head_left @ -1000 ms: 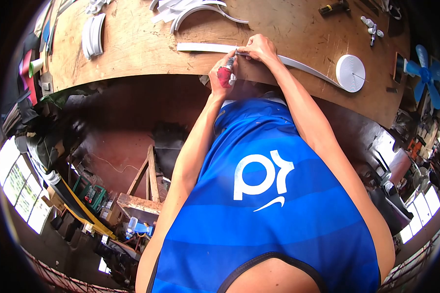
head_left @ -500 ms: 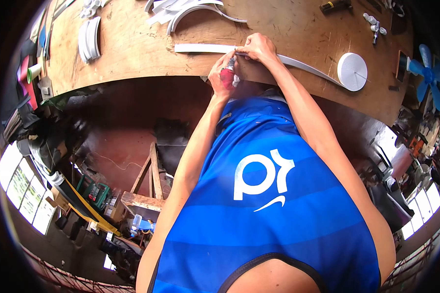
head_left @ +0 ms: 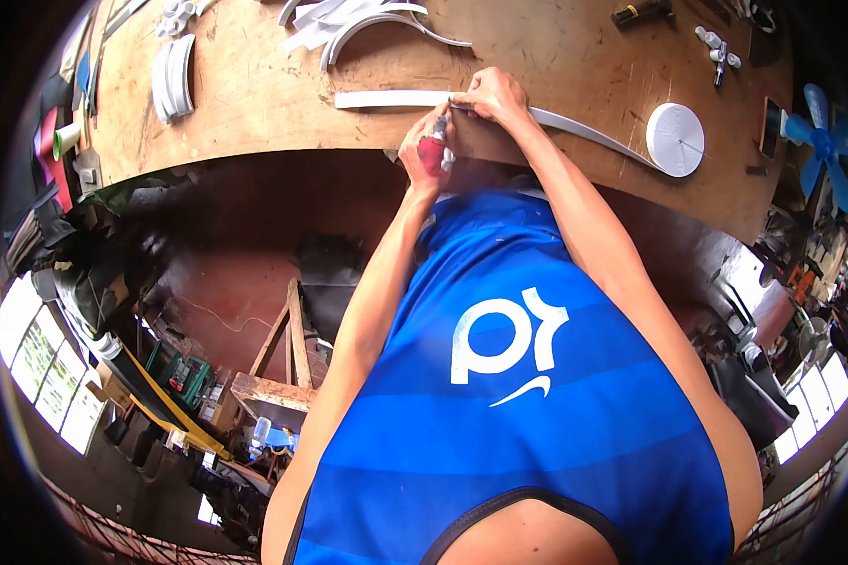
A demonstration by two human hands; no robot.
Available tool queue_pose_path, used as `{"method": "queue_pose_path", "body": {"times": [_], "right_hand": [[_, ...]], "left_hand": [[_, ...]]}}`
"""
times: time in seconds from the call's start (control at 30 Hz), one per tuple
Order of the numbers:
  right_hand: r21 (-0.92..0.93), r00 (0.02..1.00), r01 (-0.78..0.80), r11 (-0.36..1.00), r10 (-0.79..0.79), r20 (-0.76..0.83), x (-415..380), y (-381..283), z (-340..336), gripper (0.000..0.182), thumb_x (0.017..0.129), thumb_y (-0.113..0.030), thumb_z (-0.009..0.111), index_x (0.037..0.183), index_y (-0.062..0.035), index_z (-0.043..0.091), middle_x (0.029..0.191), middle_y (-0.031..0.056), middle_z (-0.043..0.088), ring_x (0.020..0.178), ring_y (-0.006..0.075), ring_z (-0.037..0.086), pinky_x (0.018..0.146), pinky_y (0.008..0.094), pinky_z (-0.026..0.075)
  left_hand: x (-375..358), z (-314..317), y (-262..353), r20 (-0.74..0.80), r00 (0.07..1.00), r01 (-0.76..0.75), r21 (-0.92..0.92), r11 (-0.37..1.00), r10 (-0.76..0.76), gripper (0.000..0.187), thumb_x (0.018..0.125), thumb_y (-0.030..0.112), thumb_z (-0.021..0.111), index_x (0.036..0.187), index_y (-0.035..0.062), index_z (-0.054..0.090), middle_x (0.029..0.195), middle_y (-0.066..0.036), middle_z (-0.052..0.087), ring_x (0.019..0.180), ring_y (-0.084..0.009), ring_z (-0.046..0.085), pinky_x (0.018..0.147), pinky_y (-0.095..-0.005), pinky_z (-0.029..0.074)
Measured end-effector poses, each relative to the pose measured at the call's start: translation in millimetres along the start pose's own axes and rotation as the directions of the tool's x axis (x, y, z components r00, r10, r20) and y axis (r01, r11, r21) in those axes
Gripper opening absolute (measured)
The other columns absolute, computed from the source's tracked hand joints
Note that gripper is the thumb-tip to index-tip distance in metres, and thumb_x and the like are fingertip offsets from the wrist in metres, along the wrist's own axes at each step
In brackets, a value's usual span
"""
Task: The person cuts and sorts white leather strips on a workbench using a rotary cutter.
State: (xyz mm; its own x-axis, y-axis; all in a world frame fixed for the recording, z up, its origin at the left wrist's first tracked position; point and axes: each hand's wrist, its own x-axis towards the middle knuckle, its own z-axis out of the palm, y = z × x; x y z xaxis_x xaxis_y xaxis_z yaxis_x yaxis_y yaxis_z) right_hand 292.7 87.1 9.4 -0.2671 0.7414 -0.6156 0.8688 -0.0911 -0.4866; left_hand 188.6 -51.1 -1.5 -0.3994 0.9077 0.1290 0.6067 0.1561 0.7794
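Observation:
A flat white strip [head_left: 386, 99] lies along the near part of the wooden table and runs right to a white coil [head_left: 675, 141] of the same material. My right hand [head_left: 496, 94] is closed on the strip near its middle, thumb and fingers pinched together at its edge. Just left and below, at the table's near edge, my left hand [head_left: 415, 158] is wrapped round a small tool with a red part [head_left: 431, 155] and a grey tip. That tip points up at the strip beside my right fingertips. The tool's kind is hard to make out.
Curved white strips [head_left: 367, 33] are piled at the back of the wooden table [head_left: 254, 104], with a bundle of curved pieces [head_left: 172, 80] at left. A dark-and-yellow tool [head_left: 642, 12] and white fittings [head_left: 719, 52] lie back right. A blue fan [head_left: 824, 146] stands beyond.
Both hands stay at the same part of the strip, with only a slight shift of the left hand. The whole view has drifted a little.

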Motion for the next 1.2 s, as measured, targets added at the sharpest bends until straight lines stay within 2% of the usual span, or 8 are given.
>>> {"method": "queue_pose_path", "body": {"times": [0.37,0.5,0.57,0.63,0.7,0.8,0.93,1.2], "right_hand": [[-0.005,0.998,-0.011,1.000,0.011,0.055,-4.4,-2.6,-5.4,0.032,0.070,-0.043,0.076,0.068,-0.0128,0.067,0.060,0.0002,0.068,0.056,0.0123,0.064,0.059,0.0301,0.051],[0.016,0.997,0.053,0.998,-0.054,0.057,-7.9,-3.4,-7.8,0.034,0.074,-0.042,0.075,0.070,-0.0101,0.066,0.063,0.0012,0.069,0.058,0.0118,0.064,0.060,0.0292,0.050],[0.016,0.997,0.047,0.999,-0.048,0.055,-10.3,0.8,-5.0,0.036,0.076,-0.044,0.074,0.074,-0.0086,0.067,0.064,0.0026,0.069,0.060,0.0136,0.065,0.060,0.0299,0.050],[0.092,0.996,0.091,0.992,-0.091,0.003,-13.6,8.2,0.7,0.038,0.073,-0.048,0.074,0.073,-0.0116,0.065,0.064,0.0030,0.068,0.062,0.0185,0.066,0.064,0.0350,0.052],[0.060,0.994,0.106,0.993,-0.106,-0.004,-19.8,12.0,0.8,0.042,0.074,-0.049,0.073,0.079,-0.0089,0.066,0.069,0.0072,0.068,0.069,0.0230,0.067,0.066,0.0366,0.051],[0.046,0.979,0.192,0.980,-0.194,0.066,-34.9,14.3,-9.4,0.043,0.074,-0.044,0.075,0.091,-0.0052,0.067,0.082,0.0125,0.068,0.079,0.0267,0.066,0.071,0.0376,0.051],[0.087,0.913,0.408,0.909,-0.409,-0.006,-47.5,35.1,-11.7,0.043,0.070,-0.027,0.078,0.103,-0.0037,0.065,0.098,0.0153,0.063,0.094,0.0301,0.062,0.084,0.0400,0.049],[-0.132,0.885,0.348,0.928,-0.372,-0.280,-84.7,57.1,-0.1,0.018,0.086,-0.014,0.060,0.103,-0.0091,0.063,0.095,0.0130,0.060,0.093,0.0339,0.060,0.081,0.0430,0.047]], "left_hand": [[-8.1,-5.8,-4.6,0.062,0.997,0.040,0.023,0.999,-0.041,0.030,0.087,0.018,0.062,0.117,0.0140,0.066,0.104,-0.012,0.069,0.094,-0.0301,0.066,0.083,-0.0391,0.052],[-7.5,-12.1,-4.0,-0.056,0.991,-0.120,-0.009,0.993,0.119,0.022,0.093,0.018,0.058,0.111,0.0082,0.067,0.082,-0.013,0.069,0.071,-0.0250,0.068,0.063,-0.0334,0.052],[-16.2,-21.4,-5.6,0.164,0.946,0.306,-0.182,0.934,-0.278,0.025,0.094,0.020,0.060,0.113,0.0059,0.067,0.054,-0.001,0.055,0.042,-0.0058,0.051,0.041,-0.0262,0.041],[-14.4,-37.8,-13.7,0.242,0.886,0.443,-0.195,0.875,-0.395,0.025,0.089,0.029,0.064,0.105,0.0111,0.071,0.086,-0.015,0.070,0.082,-0.0286,0.070,0.072,-0.0363,0.054],[1.4,-55.7,-18.4,0.241,0.860,0.500,-0.220,0.838,-0.450,0.023,0.085,0.030,0.070,0.092,0.0080,0.071,0.080,-0.015,0.070,0.077,-0.0231,0.070,0.068,-0.0361,0.054],[53.0,-75.6,-29.3,0.208,0.948,0.258,-0.059,0.964,-0.241,0.027,0.084,0.029,0.071,0.078,0.0056,0.060,0.081,-0.016,0.069,0.076,-0.0228,0.069,0.066,-0.0343,0.052],[100.1,-75.3,-31.8,-0.154,0.987,0.004,-0.212,0.977,-0.037,0.020,0.092,0.018,0.064,0.107,0.0060,0.069,0.070,-0.005,0.058,0.062,-0.0140,0.052,0.057,-0.0281,0.041],[54.3,-95.3,-59.2,-0.098,0.977,0.148,-0.336,0.930,-0.191,0.022,0.092,0.014,0.064,0.108,0.0005,0.069,0.077,-0.005,0.068,0.066,-0.0101,0.063,0.058,-0.0253,0.049]]}}
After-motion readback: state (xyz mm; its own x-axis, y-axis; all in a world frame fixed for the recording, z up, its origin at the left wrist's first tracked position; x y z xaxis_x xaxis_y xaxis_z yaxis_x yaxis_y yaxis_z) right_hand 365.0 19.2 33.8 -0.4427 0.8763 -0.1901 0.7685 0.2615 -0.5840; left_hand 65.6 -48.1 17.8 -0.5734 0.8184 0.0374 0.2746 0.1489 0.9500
